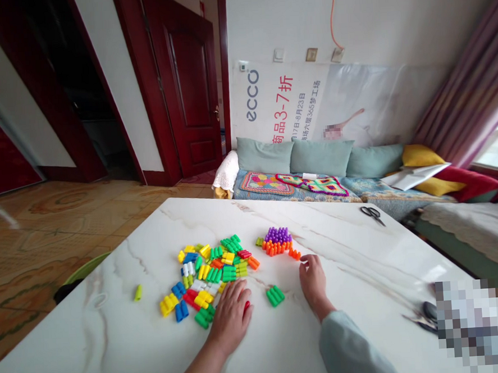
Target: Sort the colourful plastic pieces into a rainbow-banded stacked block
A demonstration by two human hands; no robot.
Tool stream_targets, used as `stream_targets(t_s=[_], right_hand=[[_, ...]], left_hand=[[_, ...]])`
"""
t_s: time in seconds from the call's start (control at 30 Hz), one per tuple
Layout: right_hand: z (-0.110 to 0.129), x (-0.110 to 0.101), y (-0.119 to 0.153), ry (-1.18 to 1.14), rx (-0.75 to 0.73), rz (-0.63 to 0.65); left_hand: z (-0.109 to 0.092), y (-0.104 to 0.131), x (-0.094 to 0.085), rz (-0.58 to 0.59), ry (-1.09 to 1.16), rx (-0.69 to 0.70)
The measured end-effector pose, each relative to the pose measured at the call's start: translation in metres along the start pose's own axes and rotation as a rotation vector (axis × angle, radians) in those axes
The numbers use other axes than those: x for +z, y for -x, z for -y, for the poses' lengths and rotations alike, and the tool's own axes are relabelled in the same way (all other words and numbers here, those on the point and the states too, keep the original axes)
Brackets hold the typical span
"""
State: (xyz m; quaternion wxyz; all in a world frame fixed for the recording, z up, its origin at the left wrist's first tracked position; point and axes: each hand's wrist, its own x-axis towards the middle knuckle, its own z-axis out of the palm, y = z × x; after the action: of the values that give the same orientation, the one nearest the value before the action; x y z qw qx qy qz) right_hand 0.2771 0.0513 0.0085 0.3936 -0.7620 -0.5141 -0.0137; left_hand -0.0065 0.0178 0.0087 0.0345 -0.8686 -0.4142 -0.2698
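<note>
My left hand [230,316] lies palm down at the near right edge of a loose pile of plastic building blocks [214,274]. Between its thumb and forefinger a bit of a red block [247,306] shows; the rest is hidden under the hand. Farther right, my right hand [312,277] has curled fingers, its fingertips at the right end of a small orange block [294,254]. Just beyond stands a joined stack of blocks, purple [278,235] above and orange [277,248] below, with a yellow-green block [259,241] at its left. A green block [275,296] lies between my hands.
A lone lime block [138,293] lies left on the white marbled table [115,341]. Black scissors [372,215] rest near the far right corner, and another pair [423,319] nearer, beside a blurred-out patch. Behind the table stands a sofa with cushions [323,156].
</note>
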Motion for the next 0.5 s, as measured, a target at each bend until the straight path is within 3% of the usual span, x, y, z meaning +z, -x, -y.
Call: stream_targets(t_s=[0.13, 0.5], right_hand=[[-0.002, 0.004, 0.003, 0.016, -0.079, 0.060], [0.012, 0.004, -0.002, 0.241, -0.076, 0.207]], left_hand=[[-0.001, 0.000, -0.001, -0.004, 0.006, -0.010], [0.000, -0.001, -0.003, 0.024, 0.007, -0.011]])
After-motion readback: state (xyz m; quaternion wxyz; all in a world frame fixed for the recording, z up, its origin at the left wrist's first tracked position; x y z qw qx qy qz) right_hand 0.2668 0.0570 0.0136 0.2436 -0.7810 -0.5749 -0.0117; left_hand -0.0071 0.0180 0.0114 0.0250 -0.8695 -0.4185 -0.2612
